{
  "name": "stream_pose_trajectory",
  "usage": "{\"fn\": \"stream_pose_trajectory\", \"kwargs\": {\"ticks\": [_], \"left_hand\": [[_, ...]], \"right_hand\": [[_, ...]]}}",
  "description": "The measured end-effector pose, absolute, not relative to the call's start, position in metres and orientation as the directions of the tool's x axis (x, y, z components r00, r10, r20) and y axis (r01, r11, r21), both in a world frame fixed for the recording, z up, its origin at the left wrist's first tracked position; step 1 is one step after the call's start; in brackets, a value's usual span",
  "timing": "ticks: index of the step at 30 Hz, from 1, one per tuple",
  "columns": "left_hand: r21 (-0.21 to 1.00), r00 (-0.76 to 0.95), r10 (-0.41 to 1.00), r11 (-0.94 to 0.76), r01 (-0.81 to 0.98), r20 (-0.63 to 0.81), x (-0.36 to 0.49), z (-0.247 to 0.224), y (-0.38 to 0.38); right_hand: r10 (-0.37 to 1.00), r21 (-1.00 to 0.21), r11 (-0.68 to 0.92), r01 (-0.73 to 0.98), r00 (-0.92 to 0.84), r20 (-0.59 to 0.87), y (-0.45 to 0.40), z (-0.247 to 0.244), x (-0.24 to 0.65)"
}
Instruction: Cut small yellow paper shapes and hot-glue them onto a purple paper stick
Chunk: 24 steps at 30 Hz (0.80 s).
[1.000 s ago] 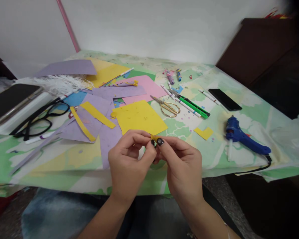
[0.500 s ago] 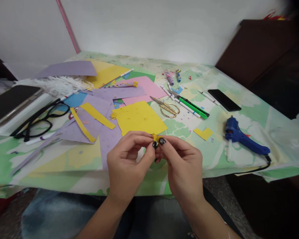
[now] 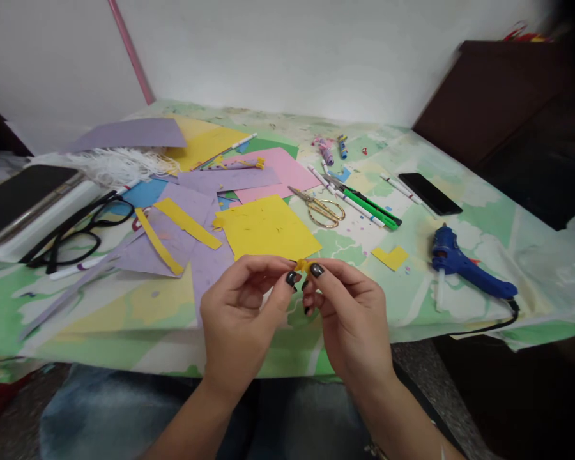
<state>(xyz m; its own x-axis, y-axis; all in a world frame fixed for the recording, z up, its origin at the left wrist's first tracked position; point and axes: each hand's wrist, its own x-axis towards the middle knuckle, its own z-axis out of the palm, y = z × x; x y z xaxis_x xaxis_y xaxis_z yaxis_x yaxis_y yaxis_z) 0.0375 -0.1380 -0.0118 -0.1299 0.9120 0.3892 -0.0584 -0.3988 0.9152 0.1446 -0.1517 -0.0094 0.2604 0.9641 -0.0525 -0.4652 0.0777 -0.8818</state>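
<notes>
Above the table's front edge, my right hand (image 3: 357, 313) pinches a small, curled yellow craft-foam piece (image 3: 301, 264) between thumb and forefinger. My left hand (image 3: 244, 310) is curled at the piece's other side, its forefinger tip against it and its thumb just below. The fingertips cover part of the piece, so its full shape is hidden. Just beyond the hands lies a yellow foam sheet (image 3: 271, 227) with small scraps on it. Gold-handled scissors (image 3: 323, 211) rest to its right, and two yellow strips (image 3: 189, 223) to its left.
A blue glue gun (image 3: 469, 262) stands at the right, near a phone (image 3: 429, 193). A green cutter (image 3: 371, 207) and several markers lie mid-table. Glasses (image 3: 86, 233), white string (image 3: 119, 164) and purple sheets (image 3: 167, 246) occupy the left. Small rolled figures (image 3: 326, 150) are at the back.
The yellow piece has turned between my fingertips and shows more of itself. My left thumb has eased down and away from my right thumb. Nothing on the table has moved.
</notes>
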Motion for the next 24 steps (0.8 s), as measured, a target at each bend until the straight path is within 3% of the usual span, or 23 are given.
{"fn": "stream_pose_trajectory", "kwargs": {"ticks": [14, 19, 24], "left_hand": [[0.908, -0.178, 0.89, -0.412, 0.074, 0.419, 0.04, -0.011, -0.137], [0.884, -0.253, 0.848, -0.447, 0.135, 0.467, 0.042, -0.017, -0.137], [0.864, -0.271, 0.82, -0.471, 0.179, 0.504, 0.044, -0.023, -0.139]], "right_hand": [[0.962, -0.978, 0.075, -0.195, 0.274, 0.019, -0.152, -0.009, 0.147], [0.906, -0.98, 0.178, -0.091, 0.403, 0.127, -0.156, -0.007, 0.142], [0.924, -0.979, 0.195, -0.067, 0.348, 0.16, -0.156, -0.006, 0.139]]}}
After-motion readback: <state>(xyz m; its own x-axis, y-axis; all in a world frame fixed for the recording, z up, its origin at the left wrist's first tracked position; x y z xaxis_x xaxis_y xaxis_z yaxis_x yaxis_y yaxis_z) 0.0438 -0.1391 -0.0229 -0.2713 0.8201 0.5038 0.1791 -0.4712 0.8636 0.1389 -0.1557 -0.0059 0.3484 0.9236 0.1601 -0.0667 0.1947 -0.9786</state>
